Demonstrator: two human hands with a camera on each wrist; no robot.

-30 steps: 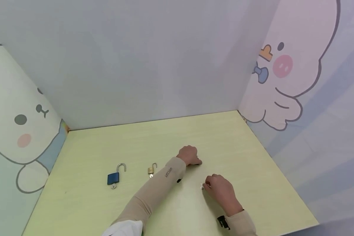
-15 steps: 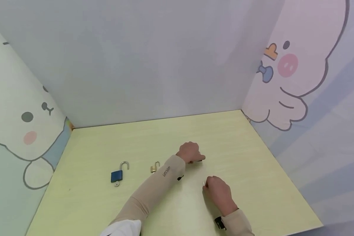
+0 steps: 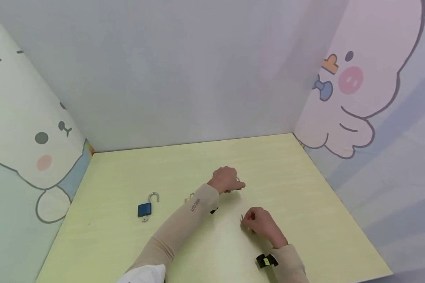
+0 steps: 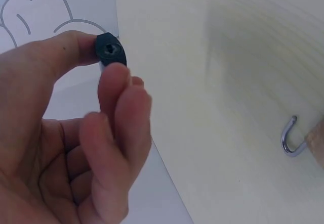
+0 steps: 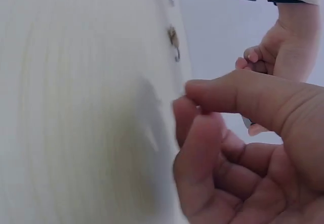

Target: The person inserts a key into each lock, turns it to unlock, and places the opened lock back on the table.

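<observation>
My left hand (image 3: 225,179) pinches a small dark padlock (image 4: 108,48) between thumb and fingers above the table. Its keyhole end faces the left wrist camera; in the head view the hand covers most of it. Nearer the front, my right hand (image 3: 263,225) pinches a small thin key (image 3: 242,217), its tip jutting out leftward. In the right wrist view the fingers hide nearly all of that key. A blue padlock (image 3: 144,210) lies at the left with its shackle swung out and a key (image 3: 145,219) in it. A brass padlock (image 3: 187,200) is partly hidden behind my left sleeve.
The pale yellow table (image 3: 290,165) meets a grey wall (image 3: 184,78) at the back. Cartoon-printed panels stand on both sides. My left forearm (image 3: 184,224) reaches diagonally across the table.
The head view has shifted slightly left. My right hand has turned and drawn a little leftward with the key. The left hand still holds the dark padlock, with more of it showing.
</observation>
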